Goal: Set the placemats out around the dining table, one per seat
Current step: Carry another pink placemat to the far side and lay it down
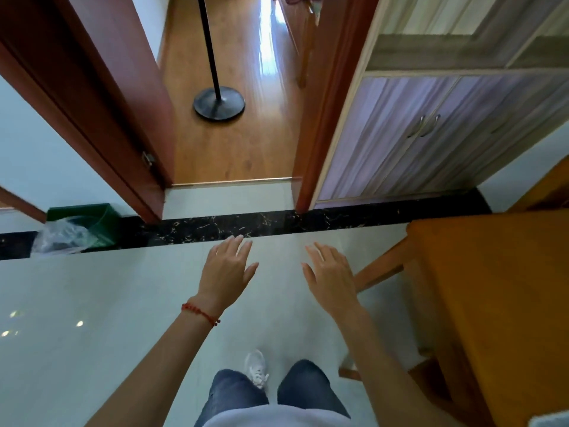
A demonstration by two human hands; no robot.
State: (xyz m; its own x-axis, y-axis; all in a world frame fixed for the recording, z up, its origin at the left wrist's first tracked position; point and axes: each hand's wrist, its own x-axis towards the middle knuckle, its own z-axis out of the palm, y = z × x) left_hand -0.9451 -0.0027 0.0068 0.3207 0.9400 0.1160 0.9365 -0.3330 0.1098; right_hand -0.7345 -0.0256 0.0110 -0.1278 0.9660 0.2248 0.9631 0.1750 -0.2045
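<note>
A green bin (92,221) with a plastic bag sits by the wall at far left. The left hand (227,266), a red bracelet (201,314) on its wrist, hangs palm down over the pale floor, fingers straight and loosely spread, holding nothing. The right hand (331,272) does likewise. The wooden table (492,291) stands at right; no placemat shows.
</note>
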